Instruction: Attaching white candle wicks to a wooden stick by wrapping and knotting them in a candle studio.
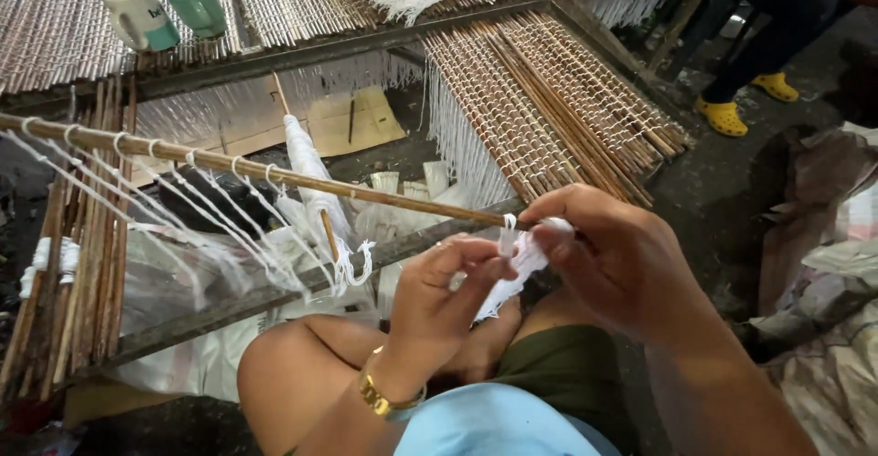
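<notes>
A long thin wooden stick (274,174) runs across from the left edge to my hands, with several white threads (219,227) looped over it and hanging down. My right hand (622,259) grips the stick's right end, fingers curled over a white thread there. My left hand (448,300), with a gold wrist bracelet, pinches a strip of white thread (512,268) just below that end. Both hands meet above my bent knee (293,364).
A mat of thin sticks bound with white thread (549,108) lies on a wooden frame (366,44) ahead. Two cups, one white (137,15) and one green (197,3), stand at the upper left. Another person's legs in yellow shoes (745,99) stand at the upper right. Cloth sacks (832,264) lie right.
</notes>
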